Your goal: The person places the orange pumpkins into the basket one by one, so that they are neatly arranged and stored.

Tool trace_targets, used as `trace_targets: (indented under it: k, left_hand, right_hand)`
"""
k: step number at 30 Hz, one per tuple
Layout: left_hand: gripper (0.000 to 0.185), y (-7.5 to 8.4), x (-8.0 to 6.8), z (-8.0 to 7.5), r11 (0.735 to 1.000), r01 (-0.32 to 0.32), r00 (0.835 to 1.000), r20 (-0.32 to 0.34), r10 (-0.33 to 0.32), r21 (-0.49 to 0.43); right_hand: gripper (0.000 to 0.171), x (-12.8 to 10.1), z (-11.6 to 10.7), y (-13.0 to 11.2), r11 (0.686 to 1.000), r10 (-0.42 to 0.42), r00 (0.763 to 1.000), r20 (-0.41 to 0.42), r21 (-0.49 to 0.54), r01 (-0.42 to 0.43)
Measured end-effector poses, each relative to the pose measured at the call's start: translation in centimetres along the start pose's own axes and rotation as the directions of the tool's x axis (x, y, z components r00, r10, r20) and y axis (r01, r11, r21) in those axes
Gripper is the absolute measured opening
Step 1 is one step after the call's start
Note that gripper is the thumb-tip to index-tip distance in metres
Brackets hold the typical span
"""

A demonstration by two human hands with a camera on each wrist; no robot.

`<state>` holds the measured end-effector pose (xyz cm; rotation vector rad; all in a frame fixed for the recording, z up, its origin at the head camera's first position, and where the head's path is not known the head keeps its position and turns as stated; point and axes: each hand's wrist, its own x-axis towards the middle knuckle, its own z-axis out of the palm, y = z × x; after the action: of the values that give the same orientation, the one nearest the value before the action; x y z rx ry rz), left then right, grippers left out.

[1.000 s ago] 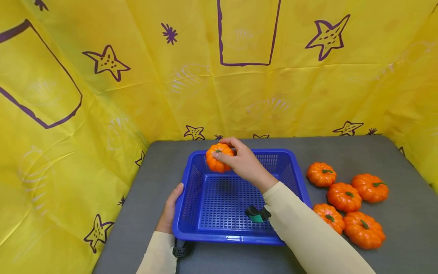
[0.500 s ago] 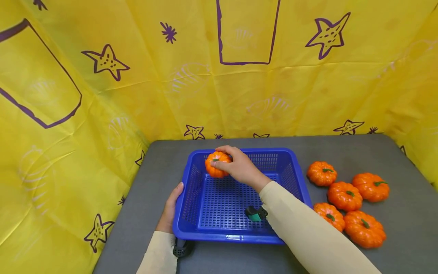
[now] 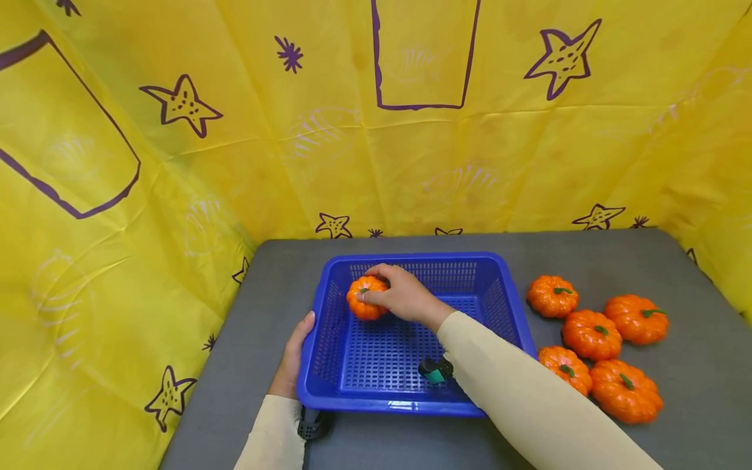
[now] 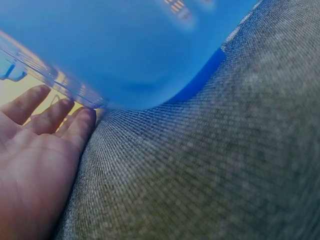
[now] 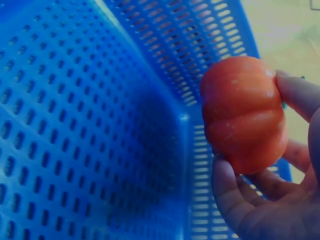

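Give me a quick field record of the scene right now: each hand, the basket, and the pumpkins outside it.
right hand: grips one orange pumpkin inside the basket, near its far left corner
left hand: fingers straight against the basket's left wall, palm on the table
basket: blue, perforated, on the grey table
loose pumpkins: five, on the table right of the basket
backdrop: yellow sheet with purple stars

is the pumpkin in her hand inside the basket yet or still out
Inside, but not set down. The right hand grips the pumpkin below the rim of the blue basket, near its far left corner; the wrist view shows it above the floor.
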<state>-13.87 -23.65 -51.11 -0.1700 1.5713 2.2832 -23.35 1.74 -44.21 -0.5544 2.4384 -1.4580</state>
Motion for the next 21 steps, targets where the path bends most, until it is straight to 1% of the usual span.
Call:
trace_targets:
  k: [5,11,16,21]
  left_hand:
    - [0.079,0.07,-0.01,0.04,1.0,0.002,1.0,0.01,-0.002,-0.002]
    - [0.08,-0.03,0.03,0.02,1.0,0.001,1.0,0.018,-0.001,-0.008]
    - [0.079,-0.02,0.03,0.08,1.0,0.011,1.0,0.02,-0.01,-0.027]
    - [0.08,-0.01,-0.05,0.07,0.999,0.006,1.0,0.03,-0.005,-0.033]
  right_hand:
    - [0.053,-0.02,0.25,0.11,0.998,0.001,1.0,0.025,-0.056,0.0]
    - [0.054,-0.04,0.27,0.33,0.997,0.013,0.999,0.035,-0.083,-0.01]
    - [0.055,-0.17,0.53,0.68,0.99,0.041,0.997,0.068,-0.14,-0.031]
    - [0.058,-0.26,0.72,0.74,0.987,0.057,0.997,0.061,-0.156,-0.047]
